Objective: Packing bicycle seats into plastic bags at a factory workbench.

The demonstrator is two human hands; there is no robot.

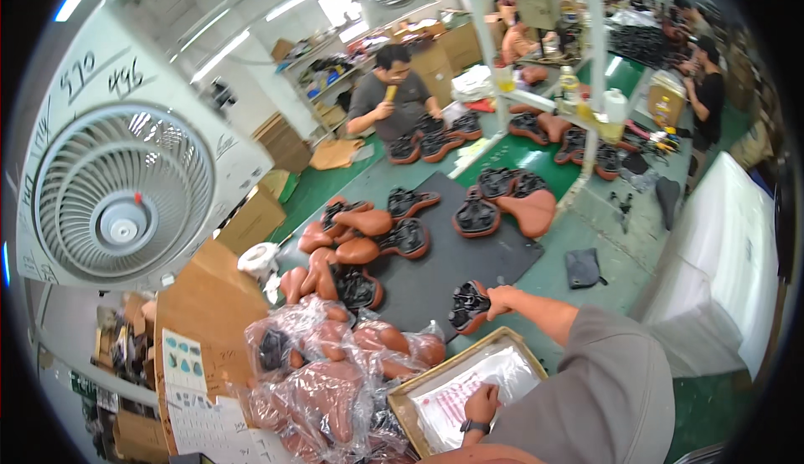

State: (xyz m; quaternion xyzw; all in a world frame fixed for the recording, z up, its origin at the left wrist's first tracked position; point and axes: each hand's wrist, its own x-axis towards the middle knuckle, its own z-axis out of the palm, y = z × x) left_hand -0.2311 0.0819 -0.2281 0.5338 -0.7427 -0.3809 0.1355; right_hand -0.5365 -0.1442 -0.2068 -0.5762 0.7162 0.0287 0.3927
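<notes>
My right hand [500, 301] is closed on the edge of a brown bicycle saddle [469, 306], which has its black underside turned up. Below it, my left hand [481, 404], with a dark watch at the wrist, is closed over clear plastic bags [452, 397] with red print. Its fingertips are partly hidden, but they seem to pinch the top bag. The bags lie in an open cardboard box [408, 420]. Left of the box is a heap of brown saddles wrapped in clear plastic [331, 393].
Unwrapped saddles [356, 251] lie on a dark mat [448, 275], with another group [529, 213] farther right. A grey pouch [584, 269] rests on the green table. White wrapped stacks [712, 271] stand at right, a large fan [121, 192] at left. A co-worker [398, 95] stands across the table.
</notes>
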